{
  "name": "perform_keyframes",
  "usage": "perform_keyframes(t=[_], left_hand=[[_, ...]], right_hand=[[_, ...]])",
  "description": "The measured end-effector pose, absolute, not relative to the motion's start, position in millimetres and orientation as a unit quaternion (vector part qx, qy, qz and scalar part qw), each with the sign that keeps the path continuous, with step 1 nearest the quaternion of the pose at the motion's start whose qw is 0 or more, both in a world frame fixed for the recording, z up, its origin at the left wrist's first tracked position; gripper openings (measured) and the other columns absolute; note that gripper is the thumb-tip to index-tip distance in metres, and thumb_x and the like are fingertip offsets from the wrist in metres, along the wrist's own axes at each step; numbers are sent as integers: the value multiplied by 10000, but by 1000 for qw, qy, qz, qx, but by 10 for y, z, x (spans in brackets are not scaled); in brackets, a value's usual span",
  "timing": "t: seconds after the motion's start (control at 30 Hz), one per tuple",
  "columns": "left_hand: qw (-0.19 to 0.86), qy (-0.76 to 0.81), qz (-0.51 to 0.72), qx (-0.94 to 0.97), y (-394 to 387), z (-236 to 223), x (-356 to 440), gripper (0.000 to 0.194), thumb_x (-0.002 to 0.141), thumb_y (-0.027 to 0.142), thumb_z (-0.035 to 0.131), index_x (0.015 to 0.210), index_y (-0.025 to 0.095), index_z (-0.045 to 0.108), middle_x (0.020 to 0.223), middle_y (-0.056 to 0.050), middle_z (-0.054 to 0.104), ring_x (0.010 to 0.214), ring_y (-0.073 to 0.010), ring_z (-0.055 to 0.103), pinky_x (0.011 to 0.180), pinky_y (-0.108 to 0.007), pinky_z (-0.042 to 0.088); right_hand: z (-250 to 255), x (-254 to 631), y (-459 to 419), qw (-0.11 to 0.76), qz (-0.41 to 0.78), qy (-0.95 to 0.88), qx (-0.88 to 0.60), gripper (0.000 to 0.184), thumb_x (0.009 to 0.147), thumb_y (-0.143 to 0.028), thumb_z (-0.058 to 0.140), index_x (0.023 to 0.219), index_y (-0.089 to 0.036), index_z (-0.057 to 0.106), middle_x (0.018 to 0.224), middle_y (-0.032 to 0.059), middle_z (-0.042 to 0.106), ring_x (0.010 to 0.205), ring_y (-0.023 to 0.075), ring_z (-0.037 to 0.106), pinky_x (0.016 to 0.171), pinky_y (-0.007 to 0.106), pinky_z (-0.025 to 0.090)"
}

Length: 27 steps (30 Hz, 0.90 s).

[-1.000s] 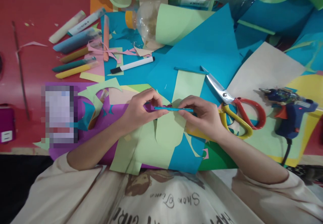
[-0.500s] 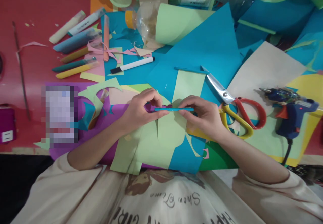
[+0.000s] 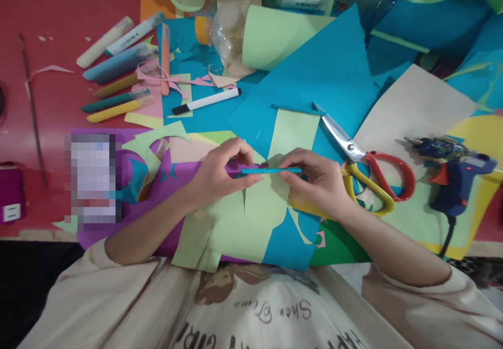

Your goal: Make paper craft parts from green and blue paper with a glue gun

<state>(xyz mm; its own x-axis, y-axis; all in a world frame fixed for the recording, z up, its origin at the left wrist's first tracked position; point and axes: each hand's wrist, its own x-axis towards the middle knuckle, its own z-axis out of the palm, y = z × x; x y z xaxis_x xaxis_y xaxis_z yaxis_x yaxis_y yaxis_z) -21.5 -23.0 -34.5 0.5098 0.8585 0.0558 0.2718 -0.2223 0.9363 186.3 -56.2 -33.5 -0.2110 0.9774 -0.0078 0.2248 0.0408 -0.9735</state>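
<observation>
A narrow blue paper strip (image 3: 261, 171), seen nearly edge-on, is level in front of me above pale green paper. My right hand (image 3: 314, 178) pinches its right part between thumb and curled fingers. At the strip's left end, my left hand (image 3: 223, 168) has its thumb just below the strip and its bent fingers above, with a gap between them. Beneath both hands lies a pale green paper piece (image 3: 255, 223) over purple and blue sheets. Another thin blue strip (image 3: 296, 110) rests along the top of a pale green piece, near the scissors' tip.
Scissors (image 3: 356, 152) with red and yellow handles lie right of my hands, and a blue glue gun (image 3: 456, 176) farther right. Markers (image 3: 118, 61) and a white pen (image 3: 208, 101) lie at upper left. A paper-wrapped bottle (image 3: 231, 32) lies behind. A blurred phone (image 3: 94, 176) sits left.
My left thumb has dropped slightly away from the strip, and the left fingers have parted a little. My right hand and the strip have hardly moved.
</observation>
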Motion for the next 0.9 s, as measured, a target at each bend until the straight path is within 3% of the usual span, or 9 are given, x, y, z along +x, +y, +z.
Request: perform_keyframes(t=[0.13,0.33,0.9], left_hand=[[467,369,284,752,-228,-301,-212,101,779,208,651,777,196,550,753,15,580,663,-96,536,575,-205,422],[485,366,275,745,-239,-286,-207,51,781,172,636,804,192,596,781,3,620,682,-96,572,619,-204,462],[442,324,261,795,-234,-287,-200,193,779,78,567,912,187,655,793,-8,648,727,-106,581,642,-209,474]], right_hand=[[-334,1867,-566,384,487,-613,-489,54,805,-232,651,775,-188,661,774,44,698,688,144,636,546,250,489],[-329,1855,-561,382,485,-621,-482,53,807,-234,651,774,-194,656,768,48,699,692,147,636,562,262,491],[-363,1842,-570,382,488,-620,-482,85,810,-283,668,814,-199,658,802,41,696,735,147,645,593,267,504]])
